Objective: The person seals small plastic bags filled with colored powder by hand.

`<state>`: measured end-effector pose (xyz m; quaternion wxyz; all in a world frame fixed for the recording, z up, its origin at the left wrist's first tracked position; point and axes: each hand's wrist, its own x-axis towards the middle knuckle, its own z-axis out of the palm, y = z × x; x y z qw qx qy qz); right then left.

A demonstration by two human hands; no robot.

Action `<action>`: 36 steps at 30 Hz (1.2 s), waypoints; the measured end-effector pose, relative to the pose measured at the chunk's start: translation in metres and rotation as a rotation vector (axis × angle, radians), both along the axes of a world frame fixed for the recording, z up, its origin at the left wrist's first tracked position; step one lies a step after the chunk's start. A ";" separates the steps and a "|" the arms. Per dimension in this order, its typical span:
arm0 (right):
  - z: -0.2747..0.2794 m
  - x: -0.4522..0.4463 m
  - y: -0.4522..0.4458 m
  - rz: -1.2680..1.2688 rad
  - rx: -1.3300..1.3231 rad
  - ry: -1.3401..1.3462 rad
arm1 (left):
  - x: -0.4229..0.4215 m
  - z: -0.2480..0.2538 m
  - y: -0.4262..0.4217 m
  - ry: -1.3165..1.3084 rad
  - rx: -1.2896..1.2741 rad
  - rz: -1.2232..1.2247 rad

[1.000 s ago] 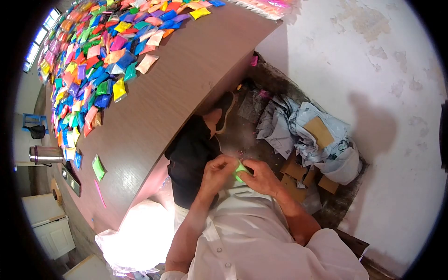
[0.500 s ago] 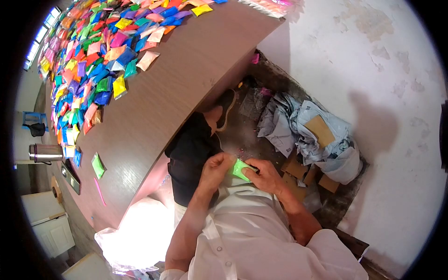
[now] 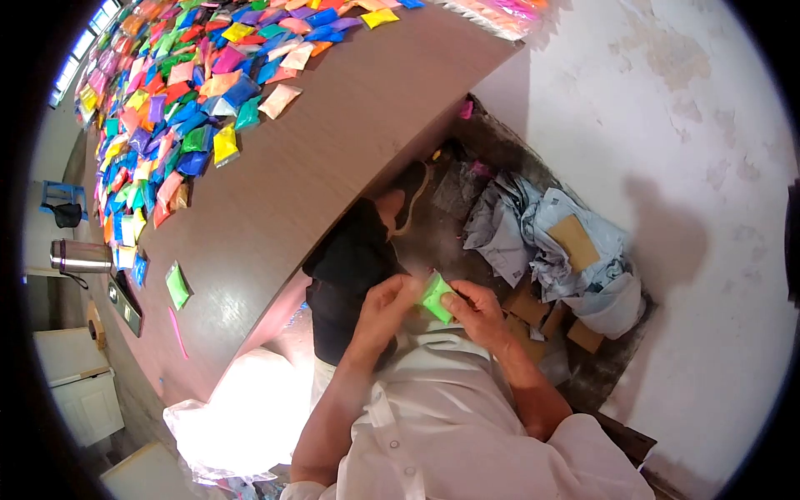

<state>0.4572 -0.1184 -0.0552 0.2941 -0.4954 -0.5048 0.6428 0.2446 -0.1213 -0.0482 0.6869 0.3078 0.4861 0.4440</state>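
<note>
A small bright green packet [image 3: 436, 297] is held up in front of my lap. My right hand [image 3: 479, 317] pinches its right side between thumb and fingers. Close to the packet's left edge is my left hand [image 3: 383, 312], its fingers drawn together in a pinch and slightly blurred. Whether those fingertips grip the packet or some small piece is hidden. Another green packet [image 3: 177, 286] lies apart on the brown table [image 3: 275, 175], beside a thin pink strip [image 3: 178, 332].
Many coloured packets [image 3: 196, 137] cover the table's far side. A steel flask [image 3: 81, 256] and a phone [image 3: 125, 305] sit near the left edge. Crumpled grey plastic bags [image 3: 542, 237] and cardboard pieces [image 3: 587, 332] lie on the floor by the white wall [image 3: 633, 125]. A translucent bag [image 3: 250, 417] stands below the table.
My left fingers have shifted slightly off the packet's upper left part. More of the green packet shows, and it is tilted more upright in my right hand.
</note>
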 end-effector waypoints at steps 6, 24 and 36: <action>0.012 -0.008 0.003 0.069 -0.027 0.081 | -0.011 -0.002 -0.013 0.044 0.082 0.029; 0.080 -0.057 0.008 0.102 0.304 -0.125 | -0.023 0.055 -0.025 0.150 0.259 0.115; 0.081 -0.063 -0.005 -0.037 0.341 -0.099 | -0.023 0.065 -0.027 0.168 0.266 0.092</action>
